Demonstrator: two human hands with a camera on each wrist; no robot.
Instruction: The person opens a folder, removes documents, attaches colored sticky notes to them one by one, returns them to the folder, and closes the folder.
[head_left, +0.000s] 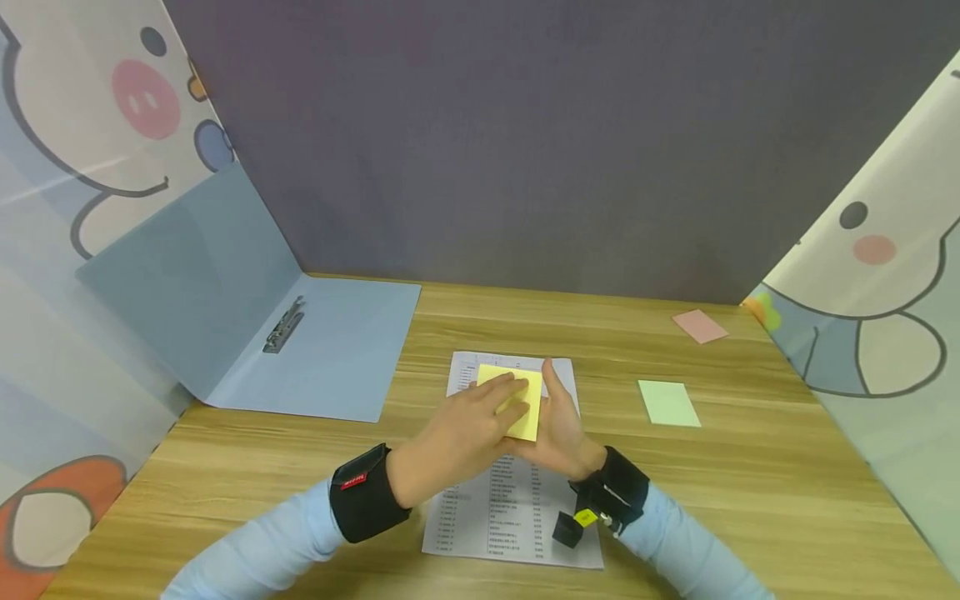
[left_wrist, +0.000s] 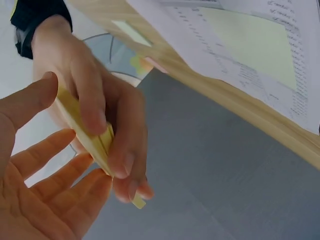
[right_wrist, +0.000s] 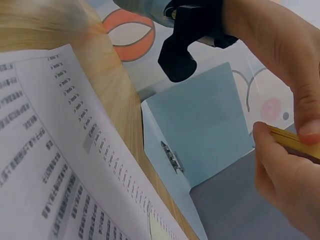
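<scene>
A yellow pad of notes [head_left: 528, 421] is between the hands above the printed sheets [head_left: 517, 508]. My right hand [head_left: 558, 433] grips it from below, thumb up along the right side. My left hand [head_left: 465, 429] lies over its top, fingers extended and fingertips touching it. In the left wrist view the pad [left_wrist: 82, 122] is edge-on, the right hand's fingers [left_wrist: 90, 97] wrapped over it and the left fingertips [left_wrist: 90, 159] against it. The right wrist view shows only an edge of the pad [right_wrist: 287, 137]. A pale yellow-green sheet [left_wrist: 255, 45] lies on the printed sheets.
An open blue folder [head_left: 345, 350] with a metal clip [head_left: 283, 325] lies at the left, its cover raised against the wall. A green note [head_left: 669, 403] and a pink note [head_left: 700, 326] lie on the table to the right. A grey panel [head_left: 510, 150] stands behind.
</scene>
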